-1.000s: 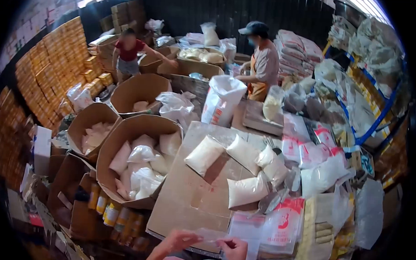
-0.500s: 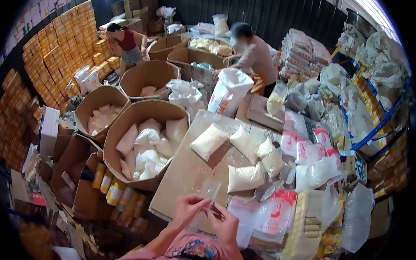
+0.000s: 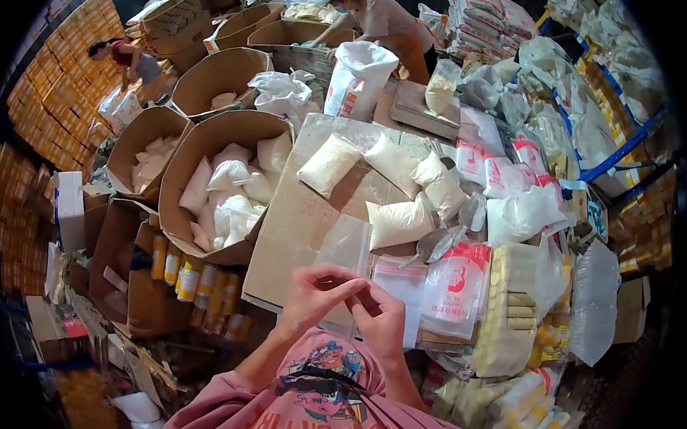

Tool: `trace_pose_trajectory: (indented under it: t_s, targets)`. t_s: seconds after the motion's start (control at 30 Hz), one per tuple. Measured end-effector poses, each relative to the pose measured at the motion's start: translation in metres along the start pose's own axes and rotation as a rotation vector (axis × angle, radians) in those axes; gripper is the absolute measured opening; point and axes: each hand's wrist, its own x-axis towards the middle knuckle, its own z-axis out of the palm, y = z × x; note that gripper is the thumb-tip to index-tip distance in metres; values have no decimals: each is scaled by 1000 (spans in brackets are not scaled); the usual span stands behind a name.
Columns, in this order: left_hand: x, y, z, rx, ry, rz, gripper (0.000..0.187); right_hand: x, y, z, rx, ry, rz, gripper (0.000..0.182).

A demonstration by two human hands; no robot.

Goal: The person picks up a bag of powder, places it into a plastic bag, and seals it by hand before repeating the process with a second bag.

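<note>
My left hand [image 3: 309, 295] and my right hand [image 3: 381, 314] meet in front of my chest, fingertips pinched together. Between them is the edge of a clear plastic bag [image 3: 344, 243], which spreads away from me over the cardboard sheet [image 3: 281, 267]. Just beyond lie several filled bags of pale powder [image 3: 398, 221]. A metal scoop [image 3: 438, 244] rests beside them. Close to my right hand are a stack of clear bags [image 3: 397, 292] and a pile of red-printed plastic bags [image 3: 454, 290].
Large cardboard boxes [image 3: 171, 180] with filled bags stand to the left. A scale [image 3: 426, 110] carries a bag at the back. One co-worker [image 3: 395, 27] leans over a box; another person [image 3: 141, 62] bends at far left. A blue-framed rack [image 3: 622, 152] is on the right.
My view has tilted down, so the table sits higher in the picture. My fingers have come closer together, and the clear bag now shows wider and flatter.
</note>
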Motion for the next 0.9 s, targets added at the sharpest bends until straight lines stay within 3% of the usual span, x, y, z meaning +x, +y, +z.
trace_pose_trajectory:
  t_s: [0.13, 0.23, 0.53, 0.9]
  targets:
    - [-5, 3, 8, -36, -14, -43, 13, -9, -6, -5, -175, -4, -3, 28]
    - [-6, 0, 6, -61, -24, -77, 13, -14, -9, -1, -233, 34, -116, 22]
    - [-8, -10, -5, -130, -77, -30, 13, -16, -12, -8, -115, -59, -32, 38]
    - [-13, -8, -10, -115, -84, -16, 14, -17, 0, -7, -5, -88, -22, 33]
